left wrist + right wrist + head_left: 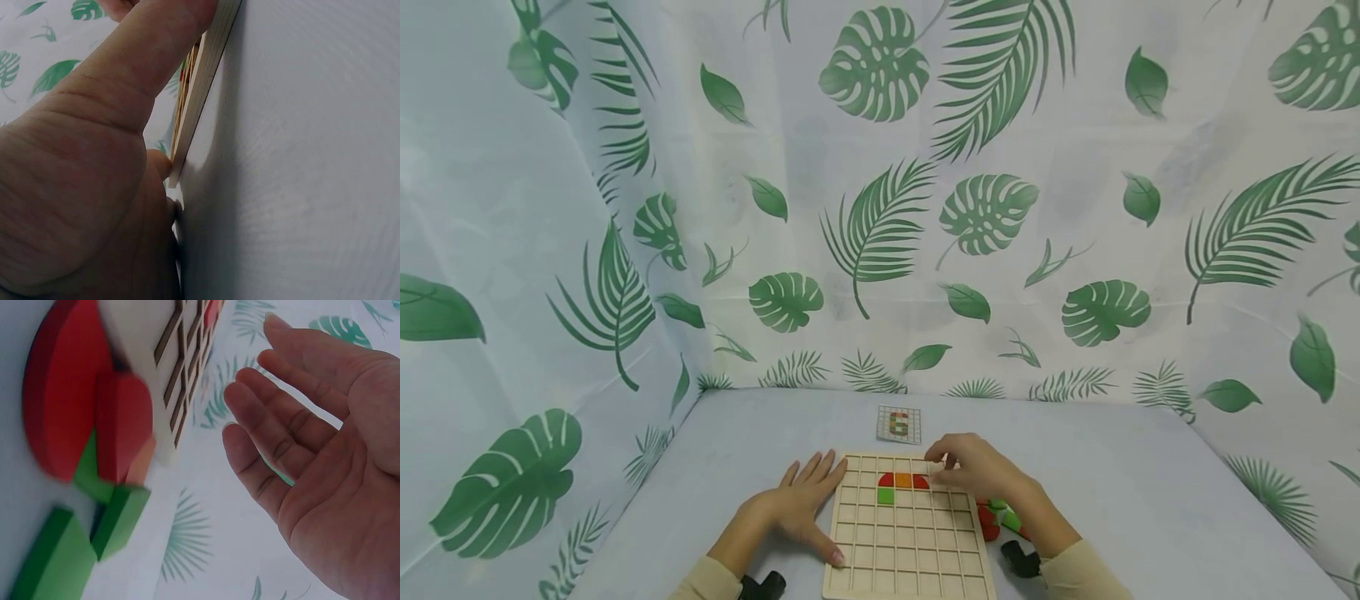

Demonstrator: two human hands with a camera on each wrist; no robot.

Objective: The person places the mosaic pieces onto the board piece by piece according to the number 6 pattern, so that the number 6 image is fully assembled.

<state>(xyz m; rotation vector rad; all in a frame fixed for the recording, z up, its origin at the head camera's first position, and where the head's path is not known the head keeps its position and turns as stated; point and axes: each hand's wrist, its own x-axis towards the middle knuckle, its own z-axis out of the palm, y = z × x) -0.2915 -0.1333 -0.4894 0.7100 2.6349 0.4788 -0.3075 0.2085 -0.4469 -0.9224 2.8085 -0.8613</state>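
A pale wooden grid board (910, 558) lies in front of me. In its upper rows sit an orange square (903, 481) between two red rounded-corner pieces (886, 480), with a green square (886, 497) under the left one. My left hand (797, 504) is spread along the board's left side, its thumb and fingers touching the edge. Over the board's upper right hovers my right hand (973, 467), fingers slightly bent. The right wrist view shows nothing between those fingers. Loose red pieces (62, 394) and green pieces (53, 556) lie by the board's right edge, partly under the right arm.
Behind the board lies a small card (898, 424) printed with a coloured figure on a grid. Dark wrist devices (1021, 559) show at both wrists. A white cloth with green leaves hangs behind and at the sides of the light table (1112, 467).
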